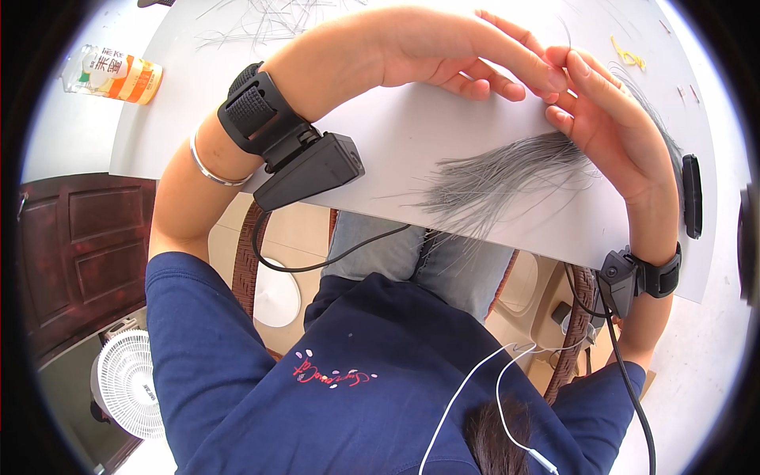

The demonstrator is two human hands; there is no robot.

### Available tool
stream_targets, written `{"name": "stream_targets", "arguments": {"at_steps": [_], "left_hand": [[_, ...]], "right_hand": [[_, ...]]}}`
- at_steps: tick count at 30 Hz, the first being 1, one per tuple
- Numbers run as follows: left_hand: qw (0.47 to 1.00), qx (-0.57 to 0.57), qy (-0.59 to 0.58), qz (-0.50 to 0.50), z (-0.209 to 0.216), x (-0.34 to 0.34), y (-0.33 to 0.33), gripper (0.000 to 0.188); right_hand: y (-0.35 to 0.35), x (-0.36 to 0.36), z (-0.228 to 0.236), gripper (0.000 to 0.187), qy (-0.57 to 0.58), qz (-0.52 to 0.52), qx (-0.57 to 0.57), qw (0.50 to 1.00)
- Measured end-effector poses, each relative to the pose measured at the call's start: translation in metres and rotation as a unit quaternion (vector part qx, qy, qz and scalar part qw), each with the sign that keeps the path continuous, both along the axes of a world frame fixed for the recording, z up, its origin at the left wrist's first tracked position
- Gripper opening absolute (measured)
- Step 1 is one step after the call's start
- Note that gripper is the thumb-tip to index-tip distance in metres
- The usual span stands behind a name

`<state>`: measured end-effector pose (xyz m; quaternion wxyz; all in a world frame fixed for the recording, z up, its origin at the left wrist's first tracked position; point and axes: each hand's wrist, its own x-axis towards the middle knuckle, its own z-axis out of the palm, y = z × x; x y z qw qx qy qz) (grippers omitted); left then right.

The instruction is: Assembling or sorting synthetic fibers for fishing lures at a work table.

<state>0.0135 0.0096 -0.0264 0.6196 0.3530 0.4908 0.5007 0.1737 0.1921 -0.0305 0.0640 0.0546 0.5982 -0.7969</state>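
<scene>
My left hand (483, 55) reaches across from the left, thumb and index fingertips pressed together against my right hand's fingertips. What it pinches is too small to make out. My right hand (613, 119) curls its fingers at the same spot, and one thin grey strand (567, 32) rises from its fingertips. Under the right hand lies a bundle of long grey wire-like strands (507, 170). Its loose ends fan out to the left and over the table's near edge; the palm hides its middle. Whether the right hand also grips the bundle does not show.
More grey strands (261, 20) lie scattered at the table's far left. A drink bottle (115, 75) lies at the left. Yellow scraps (627, 52) are at the far right, and a black oblong object (692, 196) rests beside my right wrist. Cables hang from both wrist devices.
</scene>
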Motion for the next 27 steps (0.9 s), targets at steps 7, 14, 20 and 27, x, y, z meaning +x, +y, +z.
{"name": "stream_targets", "arguments": {"at_steps": [7,14,20,27], "left_hand": [[0.986,-0.015,0.167,0.024,0.027,0.004,-0.007,0.044],[0.979,0.075,0.158,0.108,0.025,0.003,-0.010,0.061],[0.980,0.109,0.015,0.165,0.013,-0.040,-0.005,0.037],[0.951,0.143,-0.079,0.264,0.013,-0.081,-0.013,0.022]], "right_hand": [[-0.007,-0.003,0.007,0.036,0.046,0.049,0.039,0.997],[-0.012,-0.001,0.011,0.032,0.045,0.078,0.094,0.992],[-0.011,-0.005,0.013,0.034,0.023,0.106,0.110,0.988],[-0.015,-0.002,0.015,0.034,0.027,0.091,0.137,0.986]]}}
